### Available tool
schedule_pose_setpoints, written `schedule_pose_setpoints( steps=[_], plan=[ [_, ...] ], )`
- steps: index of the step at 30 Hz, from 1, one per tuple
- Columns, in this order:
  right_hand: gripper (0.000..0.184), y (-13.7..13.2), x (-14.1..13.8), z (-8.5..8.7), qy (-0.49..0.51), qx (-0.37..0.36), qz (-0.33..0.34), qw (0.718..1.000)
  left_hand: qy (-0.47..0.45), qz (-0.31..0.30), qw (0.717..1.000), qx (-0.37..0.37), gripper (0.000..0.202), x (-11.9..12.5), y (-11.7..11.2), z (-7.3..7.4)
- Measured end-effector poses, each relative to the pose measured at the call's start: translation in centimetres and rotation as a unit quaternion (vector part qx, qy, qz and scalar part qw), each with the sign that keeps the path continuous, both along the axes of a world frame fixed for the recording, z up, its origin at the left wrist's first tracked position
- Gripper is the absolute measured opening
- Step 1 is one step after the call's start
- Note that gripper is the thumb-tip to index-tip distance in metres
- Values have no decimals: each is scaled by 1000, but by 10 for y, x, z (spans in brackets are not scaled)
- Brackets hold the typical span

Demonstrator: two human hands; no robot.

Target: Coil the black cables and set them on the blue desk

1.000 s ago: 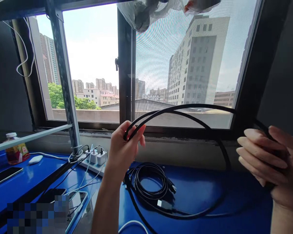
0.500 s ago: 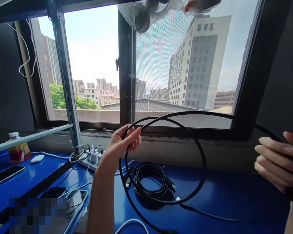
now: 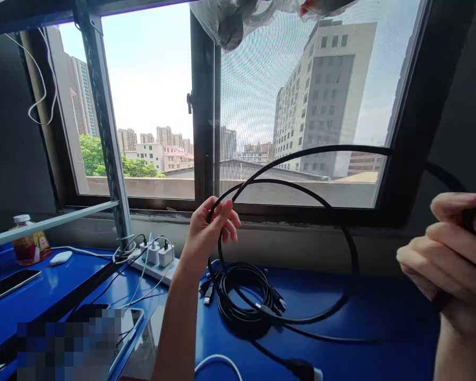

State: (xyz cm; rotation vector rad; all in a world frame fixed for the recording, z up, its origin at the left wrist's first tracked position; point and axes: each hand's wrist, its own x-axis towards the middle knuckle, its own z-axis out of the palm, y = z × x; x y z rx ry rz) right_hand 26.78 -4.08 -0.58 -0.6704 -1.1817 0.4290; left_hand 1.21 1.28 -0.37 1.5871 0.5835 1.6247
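Landmark: the coiled black cables [image 3: 244,296] lying on the blue table [image 3: 341,317].
Left hand [image 3: 212,227]: raised above the coil, fingers pinched around the black cable [image 3: 301,185].
Right hand [image 3: 448,259]: far right of the coil, fingers curled around the same cable's other stretch.
Black cable: arcs in two loops in the air between the hands, its lower loop sagging to the table just right of the coil.
Containers: a bottle [image 3: 28,246] with reddish contents stands far left of the coil.
Surface: a white power strip [image 3: 154,259] with plugged chargers sits left of the coil; phones [image 3: 6,286] lie further left.
Room: a window [image 3: 262,106] behind the coil shows city buildings.
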Motion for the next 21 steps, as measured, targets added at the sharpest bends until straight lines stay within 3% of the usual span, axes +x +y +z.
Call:
schedule_pose_setpoints(
  steps=[3,8,14,21],
  plan=[
    [37,1,-27,14,72,23,111,991,-30,-36,999,2,44,5,-4,1],
    [51,13,-47,12,141,6,74,987,-129,-24,991,41,48,12,-10,4],
    [49,13,-62,8,77,-70,139,985,-212,32,974,69,51,19,-6,2],
    [54,1,-57,15,21,-74,57,995,-211,102,971,55,52,23,4,-3]
  ],
)
